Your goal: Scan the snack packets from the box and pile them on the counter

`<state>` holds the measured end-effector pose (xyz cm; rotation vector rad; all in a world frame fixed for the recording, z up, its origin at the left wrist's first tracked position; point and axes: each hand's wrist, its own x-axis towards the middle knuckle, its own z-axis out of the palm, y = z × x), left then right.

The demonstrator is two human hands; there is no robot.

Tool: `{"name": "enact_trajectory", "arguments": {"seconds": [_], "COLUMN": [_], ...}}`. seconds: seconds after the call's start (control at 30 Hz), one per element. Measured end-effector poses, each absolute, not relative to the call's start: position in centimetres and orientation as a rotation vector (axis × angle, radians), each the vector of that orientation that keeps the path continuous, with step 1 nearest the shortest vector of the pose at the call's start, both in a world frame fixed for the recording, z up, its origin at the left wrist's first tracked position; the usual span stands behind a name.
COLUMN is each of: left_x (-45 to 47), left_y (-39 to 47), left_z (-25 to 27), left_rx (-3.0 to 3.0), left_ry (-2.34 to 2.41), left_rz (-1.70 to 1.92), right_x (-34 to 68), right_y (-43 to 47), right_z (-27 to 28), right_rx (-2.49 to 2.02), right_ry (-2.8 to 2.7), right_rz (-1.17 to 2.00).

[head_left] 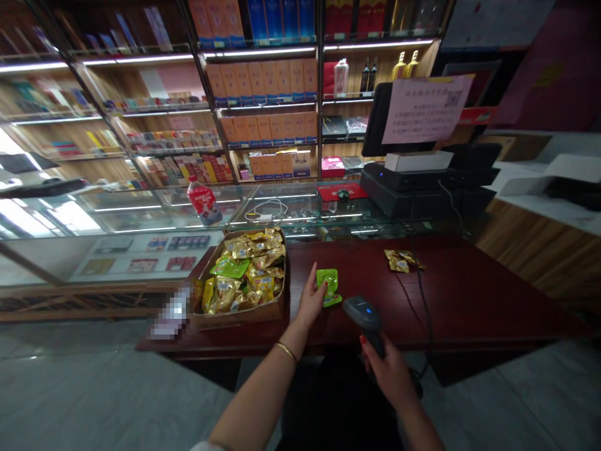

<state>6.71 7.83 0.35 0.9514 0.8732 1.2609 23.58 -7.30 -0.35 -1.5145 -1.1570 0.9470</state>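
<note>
My left hand (pixel 310 299), with a gold bangle on its wrist, is at the left edge of a green snack packet (pixel 328 282). The thumb lies over that edge, and the packet is low over the dark red desk. My right hand (pixel 387 369) is wrapped round the handle of a dark barcode scanner (pixel 362 312), which shows a small blue light. The scanner's head points up and left towards the packet. Left of my hands stands an open cardboard box (pixel 244 316) of gold-wrapped packets (pixel 241 249), with another green packet (pixel 230 267) on top.
More gold packets (pixel 400 260) lie right on the desk (pixel 469 300), near a trailing cable (pixel 419 282). A glass counter (pixel 295 210) behind holds a red bottle (pixel 204 202) and a white cable (pixel 266 217). A monitor (pixel 375 122) stands back right, before stocked shelves.
</note>
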Motion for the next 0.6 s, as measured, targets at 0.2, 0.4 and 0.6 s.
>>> {"name": "enact_trajectory", "arguments": {"seconds": [0.2, 0.4, 0.6], "left_x": [6.7, 7.1, 6.7], "left_y": [8.2, 8.5, 8.5], "left_z": [0.1, -0.8, -0.8], "left_rx": [1.040, 1.017, 1.145], "left_ry": [0.952, 0.919, 1.017], "left_rz": [1.228, 1.271, 1.264], "right_x": [20.9, 21.1, 21.6], "right_y": [-8.8, -10.2, -11.2], "right_z": [1.0, 2.1, 2.1], "right_rx": [-1.549, -1.604, -1.630], "right_ry": [-1.272, -1.350, -1.345], "right_rz": [0.868, 0.845, 0.814]}}
